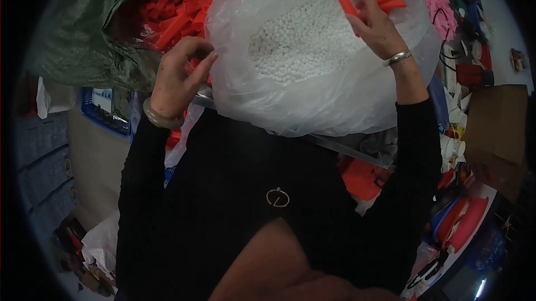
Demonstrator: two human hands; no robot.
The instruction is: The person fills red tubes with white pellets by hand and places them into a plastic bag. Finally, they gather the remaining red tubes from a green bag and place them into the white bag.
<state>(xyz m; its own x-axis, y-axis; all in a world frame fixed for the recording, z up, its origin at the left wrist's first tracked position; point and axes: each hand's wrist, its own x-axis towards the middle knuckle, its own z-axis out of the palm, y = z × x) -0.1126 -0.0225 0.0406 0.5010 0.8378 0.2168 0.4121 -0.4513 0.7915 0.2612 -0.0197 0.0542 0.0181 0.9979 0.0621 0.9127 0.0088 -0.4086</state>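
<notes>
A large translucent plastic bag (251,108) lies in front of me, its mouth spread around a heap of small white pellets (301,39). Over the bag's right side, my right hand (377,30) is closed on a short red plastic piece (348,7). Several more red pieces (391,1) show just behind its fingers. At the bag's left edge, my left hand (181,72) is curled, thumb and forefinger tips close together. Whatever may be between those tips is too small to make out. Beyond it lies a pile of red plastic pieces (190,0).
A dark green woven sack (78,33) borders the red pile on the left. Pink pieces (432,0) are heaped at the back right. To the right stands a cardboard box (497,139) among clutter. A blue basket (109,114) sits at the lower left.
</notes>
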